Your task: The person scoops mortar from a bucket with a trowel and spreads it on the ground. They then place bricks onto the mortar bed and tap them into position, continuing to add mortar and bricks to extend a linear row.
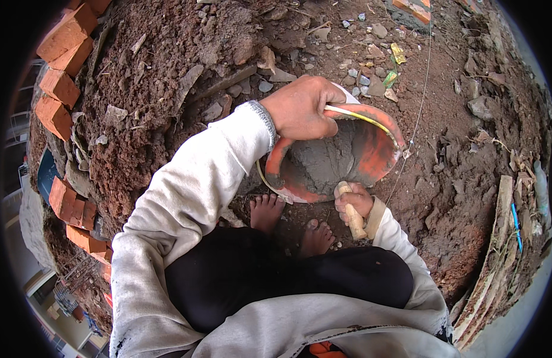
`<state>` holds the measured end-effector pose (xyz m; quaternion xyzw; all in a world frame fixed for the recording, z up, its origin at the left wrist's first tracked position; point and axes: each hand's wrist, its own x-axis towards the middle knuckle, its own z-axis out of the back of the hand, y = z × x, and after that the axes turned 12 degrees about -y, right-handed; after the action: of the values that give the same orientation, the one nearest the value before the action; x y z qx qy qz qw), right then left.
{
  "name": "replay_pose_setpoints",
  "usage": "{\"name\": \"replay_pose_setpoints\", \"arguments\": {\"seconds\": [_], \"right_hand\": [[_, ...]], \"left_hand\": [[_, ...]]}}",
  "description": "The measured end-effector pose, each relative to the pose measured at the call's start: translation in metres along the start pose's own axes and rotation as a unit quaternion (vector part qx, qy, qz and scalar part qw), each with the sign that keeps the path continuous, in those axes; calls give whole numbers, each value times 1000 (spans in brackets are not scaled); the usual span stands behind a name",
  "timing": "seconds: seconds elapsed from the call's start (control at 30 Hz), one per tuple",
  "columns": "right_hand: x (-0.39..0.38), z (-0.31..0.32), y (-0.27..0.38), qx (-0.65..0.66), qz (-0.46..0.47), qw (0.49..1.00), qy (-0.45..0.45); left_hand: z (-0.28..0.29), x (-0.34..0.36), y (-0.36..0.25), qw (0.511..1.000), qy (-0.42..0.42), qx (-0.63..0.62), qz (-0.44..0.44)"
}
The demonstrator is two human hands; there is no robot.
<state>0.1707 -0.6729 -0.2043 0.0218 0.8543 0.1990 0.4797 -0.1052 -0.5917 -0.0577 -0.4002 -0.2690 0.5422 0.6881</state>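
Observation:
My left hand (303, 106) is closed on the rim and thin yellow-and-white handle of an orange, mortar-stained bucket (380, 158), which is tilted and has wet grey mortar (317, 158) inside. At the bucket's near right edge my right hand (360, 200) grips a pale wooden tool handle (354, 219); I cannot make out the tool's blade. My bare feet (264, 212) are just below the bucket on the soil, between my arms.
Red bricks (61, 89) lie in a row along the left. A thin string (428, 71) runs over the lumpy soil (168, 71) to the right of the bucket. Wooden strips (491, 262) lie at the right, stones (365, 80) beyond the bucket, and another brick (413, 9) at top right.

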Motion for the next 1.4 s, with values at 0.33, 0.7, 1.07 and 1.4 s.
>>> {"name": "replay_pose_setpoints", "arguments": {"seconds": [0.33,0.7,1.07,1.4], "right_hand": [[18,-48,-2,144,14,981,131],[33,-54,18,426,33,809,405],[-59,-18,51,-232,120,944,-204],[-84,12,35,-673,228,597,-373]], "left_hand": [[12,5,32,991,-7,-109,81],[12,-2,27,982,-43,-122,134],[-10,16,-1,998,-9,22,50],[-5,11,-6,997,-17,34,65]]}}
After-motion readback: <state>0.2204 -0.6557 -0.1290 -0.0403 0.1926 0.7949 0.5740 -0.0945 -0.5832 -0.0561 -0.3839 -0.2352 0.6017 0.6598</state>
